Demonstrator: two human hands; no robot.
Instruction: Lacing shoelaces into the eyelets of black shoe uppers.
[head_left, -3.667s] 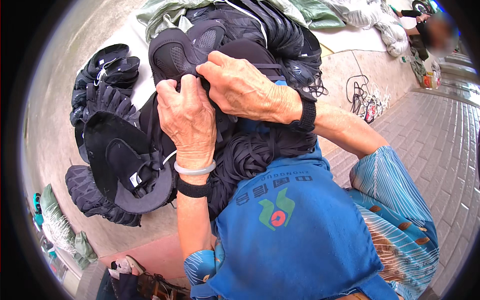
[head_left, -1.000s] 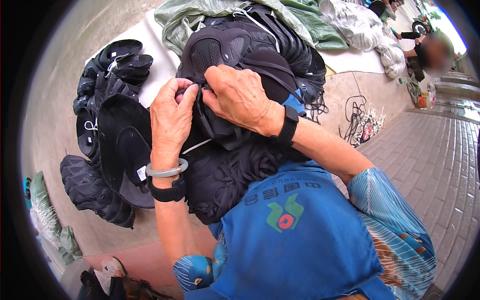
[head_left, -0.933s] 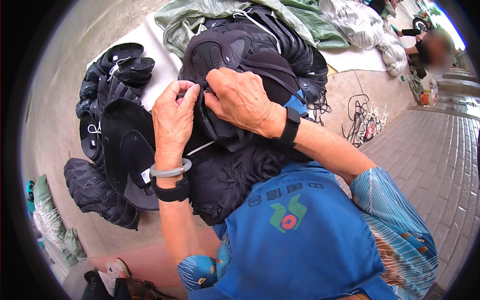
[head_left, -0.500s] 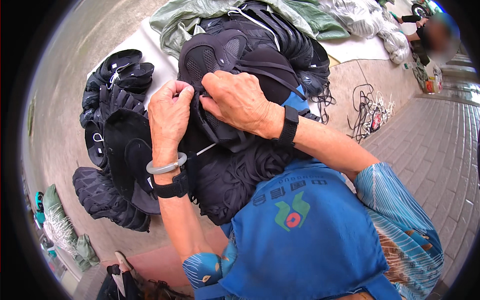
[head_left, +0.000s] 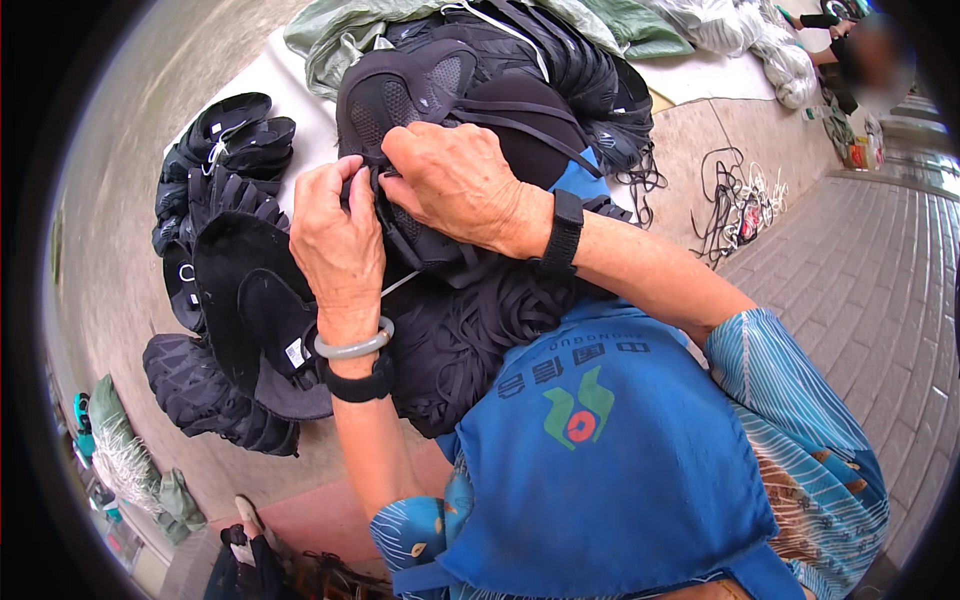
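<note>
A black shoe upper (head_left: 385, 95) with grey mesh panels lies in front of me, on a dark pile. My left hand (head_left: 338, 235) pinches its edge between thumb and fingertips. Close beside it, my right hand (head_left: 455, 185) grips the same part with curled fingers, knuckles up. A dark strip shows between the two hands; whether it is lace or edging I cannot tell. Flat black laces (head_left: 515, 122) trail rightward from the upper. In my lap a thick heap of dark laces (head_left: 470, 340) rests against the blue apron (head_left: 610, 480).
Stacked black shoe uppers (head_left: 225, 150) stand at the left, with more uppers (head_left: 220, 395) below them. A green plastic sheet (head_left: 340, 40) covers part of the far pile. Loose black and white cords (head_left: 740, 205) lie on the floor at right. Another person (head_left: 845, 60) sits far right.
Both hands have shifted slightly left in the picture, along with the view. My left thumb and forefinger have parted a little. The upper stays between the hands.
</note>
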